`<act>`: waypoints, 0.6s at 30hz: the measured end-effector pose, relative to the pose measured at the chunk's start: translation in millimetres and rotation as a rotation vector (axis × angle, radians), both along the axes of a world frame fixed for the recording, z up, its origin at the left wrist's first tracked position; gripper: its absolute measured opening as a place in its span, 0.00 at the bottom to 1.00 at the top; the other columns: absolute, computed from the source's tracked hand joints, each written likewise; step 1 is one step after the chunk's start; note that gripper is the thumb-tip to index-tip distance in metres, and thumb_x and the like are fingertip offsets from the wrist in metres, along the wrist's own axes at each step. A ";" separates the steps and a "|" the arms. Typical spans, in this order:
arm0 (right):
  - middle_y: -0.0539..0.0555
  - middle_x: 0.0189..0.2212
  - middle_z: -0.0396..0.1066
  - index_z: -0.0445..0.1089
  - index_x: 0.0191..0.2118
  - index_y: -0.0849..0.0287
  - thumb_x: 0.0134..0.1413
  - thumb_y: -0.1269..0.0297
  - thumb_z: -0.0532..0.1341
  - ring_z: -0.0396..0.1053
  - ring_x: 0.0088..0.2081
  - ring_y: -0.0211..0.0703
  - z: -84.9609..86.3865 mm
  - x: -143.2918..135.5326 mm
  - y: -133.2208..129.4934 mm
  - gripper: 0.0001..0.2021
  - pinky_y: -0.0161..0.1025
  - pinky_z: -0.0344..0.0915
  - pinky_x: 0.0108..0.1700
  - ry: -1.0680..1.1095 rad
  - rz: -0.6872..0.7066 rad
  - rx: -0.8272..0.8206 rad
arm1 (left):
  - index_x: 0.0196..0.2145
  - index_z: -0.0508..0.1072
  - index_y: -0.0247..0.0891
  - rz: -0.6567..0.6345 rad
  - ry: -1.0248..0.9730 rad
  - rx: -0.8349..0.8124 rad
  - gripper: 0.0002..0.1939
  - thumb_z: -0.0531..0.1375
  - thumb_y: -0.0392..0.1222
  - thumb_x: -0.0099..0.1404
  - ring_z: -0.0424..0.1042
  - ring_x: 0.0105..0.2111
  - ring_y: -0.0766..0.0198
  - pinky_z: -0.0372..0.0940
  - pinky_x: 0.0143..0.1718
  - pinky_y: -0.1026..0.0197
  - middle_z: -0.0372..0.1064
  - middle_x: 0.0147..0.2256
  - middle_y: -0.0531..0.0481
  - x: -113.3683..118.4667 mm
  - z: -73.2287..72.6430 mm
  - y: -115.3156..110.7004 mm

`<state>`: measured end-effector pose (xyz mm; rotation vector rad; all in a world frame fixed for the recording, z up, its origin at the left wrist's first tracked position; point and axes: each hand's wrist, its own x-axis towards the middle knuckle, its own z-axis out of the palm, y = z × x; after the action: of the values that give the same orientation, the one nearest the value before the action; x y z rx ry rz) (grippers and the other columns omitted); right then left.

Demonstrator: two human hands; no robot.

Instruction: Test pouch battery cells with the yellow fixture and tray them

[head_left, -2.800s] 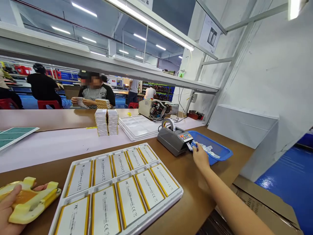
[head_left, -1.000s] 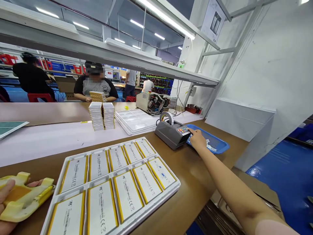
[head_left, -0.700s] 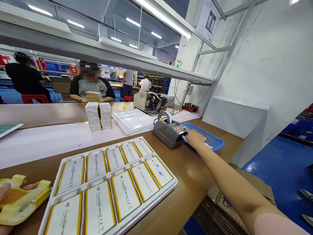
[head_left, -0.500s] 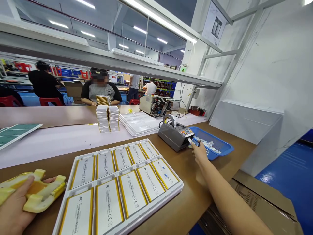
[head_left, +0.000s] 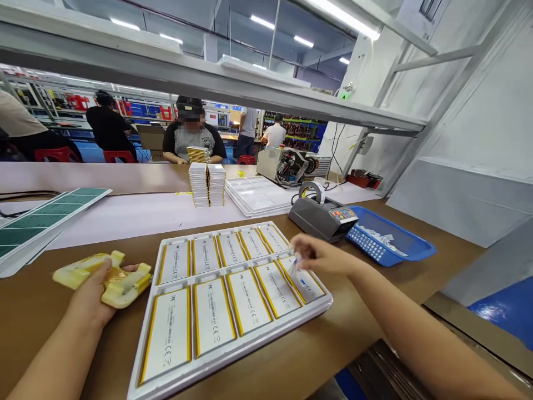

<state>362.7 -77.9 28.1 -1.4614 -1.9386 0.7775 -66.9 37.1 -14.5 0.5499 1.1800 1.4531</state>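
My left hand (head_left: 89,291) is closed around a pale yellow notched block (head_left: 125,289) with an orange middle, held just left of the white tray (head_left: 139,366). Flat pouch batteries (head_left: 214,308) with white labels and yellow edges fill the tray in two rows. Over the tray's right side, my right hand (head_left: 310,253) pinches a small, blurred strip of tape (head_left: 295,268) with blue marks. It hangs above the right-end battery (head_left: 307,286) of the near row, whose label bears blue print. Behind that hand stands a grey tape dispenser (head_left: 316,216) with a roll on top.
A blue basket (head_left: 410,253) of white scraps lies right of the dispenser. Beyond the tray are two battery stacks (head_left: 200,186), white empty trays (head_left: 260,194) and a machine (head_left: 287,166). Green-topped sheets (head_left: 54,216) lie left. A person (head_left: 194,133) sits opposite, under an overhead shelf (head_left: 208,83).
My right hand has left the dispenser's mouth and come left over the tray with the strip of tape. The view has turned left; my left hand still grips the yellow block.
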 end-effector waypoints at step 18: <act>0.52 0.46 0.66 0.63 0.48 0.51 0.50 0.58 0.56 0.64 0.43 0.45 -41.0 -39.8 29.7 0.18 0.39 0.59 0.45 -0.284 -0.145 0.091 | 0.35 0.65 0.34 -0.015 0.076 0.003 0.06 0.50 0.36 0.61 0.70 0.22 0.62 0.69 0.23 0.57 0.68 0.22 0.50 6.1 7.8 -0.8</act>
<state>322.9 -48.1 -12.9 -1.7086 -2.0132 0.4293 -60.8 36.3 -6.7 0.6194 1.2303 1.4325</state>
